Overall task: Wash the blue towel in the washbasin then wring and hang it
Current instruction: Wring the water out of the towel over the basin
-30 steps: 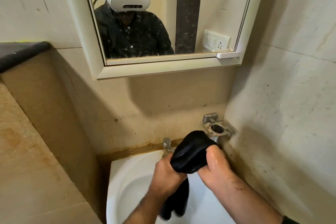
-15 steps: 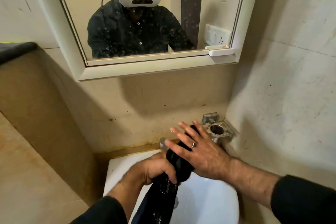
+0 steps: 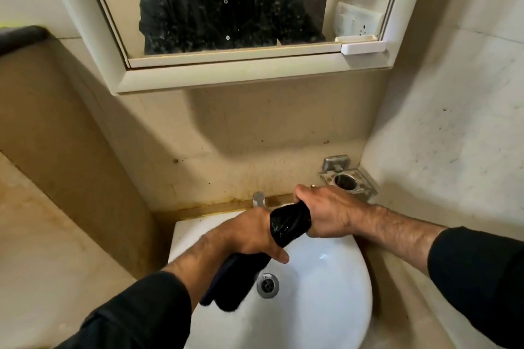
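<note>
Over the white washbasin point(image 3: 334, 306), left hand point(image 3: 249, 235) grips the twisted dark wet towel point(image 3: 289, 221), tail hanging toward the drain point(image 3: 267, 285) at 6 o'clock; right hand point(image 3: 326, 210) clenches its upper end at 1 o'clock; tap point(image 3: 258, 199) beyond.

A white-framed mirror point(image 3: 246, 22) hangs on the beige tiled back wall point(image 3: 255, 136), its glass speckled with spots. Reflected in the mirror's right part is a white switch-and-socket plate point(image 3: 357, 20). Below the mirror, brown stains run along the foot of the back wall. To the lower right of the mirror, a square metal holder point(image 3: 347, 181) with a round opening sits in the corner against the pale marbled side wall point(image 3: 453, 122). Left of the mirror, a dark-topped ledge point(image 3: 22, 35) caps a tan, rust-stained wall point(image 3: 56, 150).
</note>
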